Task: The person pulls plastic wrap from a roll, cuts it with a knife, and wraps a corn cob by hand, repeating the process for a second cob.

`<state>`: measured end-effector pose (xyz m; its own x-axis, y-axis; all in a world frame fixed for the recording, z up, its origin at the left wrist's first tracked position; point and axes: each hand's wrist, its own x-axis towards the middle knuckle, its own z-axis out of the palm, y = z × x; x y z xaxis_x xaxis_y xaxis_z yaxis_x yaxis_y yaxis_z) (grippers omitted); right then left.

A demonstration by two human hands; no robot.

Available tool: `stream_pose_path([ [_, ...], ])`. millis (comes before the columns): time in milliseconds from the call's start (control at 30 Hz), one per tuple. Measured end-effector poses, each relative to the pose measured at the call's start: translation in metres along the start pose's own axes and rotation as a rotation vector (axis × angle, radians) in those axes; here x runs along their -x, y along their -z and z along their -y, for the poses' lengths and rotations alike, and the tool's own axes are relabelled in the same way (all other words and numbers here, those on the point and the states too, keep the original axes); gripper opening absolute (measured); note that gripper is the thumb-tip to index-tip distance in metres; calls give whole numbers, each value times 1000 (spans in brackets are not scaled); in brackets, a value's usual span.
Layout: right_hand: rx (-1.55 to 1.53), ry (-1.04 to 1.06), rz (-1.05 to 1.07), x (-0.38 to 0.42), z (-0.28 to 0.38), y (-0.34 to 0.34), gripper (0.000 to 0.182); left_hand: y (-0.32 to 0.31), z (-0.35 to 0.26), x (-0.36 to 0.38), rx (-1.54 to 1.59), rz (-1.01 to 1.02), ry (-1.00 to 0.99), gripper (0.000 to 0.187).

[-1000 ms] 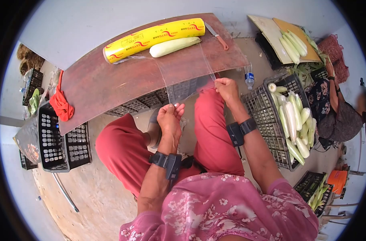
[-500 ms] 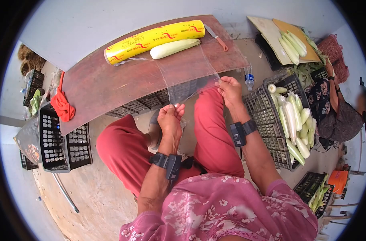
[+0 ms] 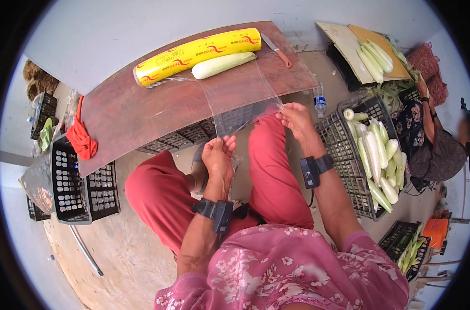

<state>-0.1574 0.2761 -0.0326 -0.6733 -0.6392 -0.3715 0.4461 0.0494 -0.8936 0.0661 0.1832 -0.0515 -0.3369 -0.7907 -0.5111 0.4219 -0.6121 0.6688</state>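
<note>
A clear sheet of plastic wrap (image 3: 235, 103) stretches from the table toward me, over its front edge. My left hand (image 3: 219, 153) pinches one near corner of the film, and my right hand (image 3: 296, 120) pinches the other. Both hands are closed, held in front of the table above my knees. On the table lies a pale green zucchini (image 3: 223, 65), on the far end of the film. Right behind it rests a yellow printed roll of plastic wrap (image 3: 198, 51). A knife (image 3: 277, 50) with an orange-brown handle lies to the right of the roll.
The reddish table (image 3: 142, 119) has a red cloth (image 3: 81, 138) at its left corner. Black crates (image 3: 69, 181) stand at left; another crate (image 3: 343, 144) full of zucchini is at right. A bottle (image 3: 320, 103) stands beside it. A person (image 3: 439, 150) sits at far right near a board (image 3: 343, 46).
Both hands still hold the film, with only a very slight shift: the right hand sits a little lower. The zucchini and roll have stayed in place.
</note>
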Motion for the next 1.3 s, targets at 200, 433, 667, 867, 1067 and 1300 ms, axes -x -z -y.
stream_pose_path([
  [200, -201, 23, 4, 8, -3, 0, 10, -2, 2, 1, 8, -2, -5, 6],
  [433, -180, 21, 16, -6, -6, 19, 11, -3, -5, 6, 13, 19, 20, 7],
  [667, -155, -161, 186, -18, -3, -12, 12, -10, -14, 13, 73, 48, 75, 8],
  [867, -395, -392, 236, -38, -21, -28, 30, -14, -24, 13, 131, 86, 132, 7],
  [1067, -400, -481, 371, -50, -35, -34, 30, -14, -25, 9, 211, 145, 199, 9],
  [1300, -413, -465, 368, -36, -34, -41, 20, -15, -26, 9, 195, 126, 197, 11],
])
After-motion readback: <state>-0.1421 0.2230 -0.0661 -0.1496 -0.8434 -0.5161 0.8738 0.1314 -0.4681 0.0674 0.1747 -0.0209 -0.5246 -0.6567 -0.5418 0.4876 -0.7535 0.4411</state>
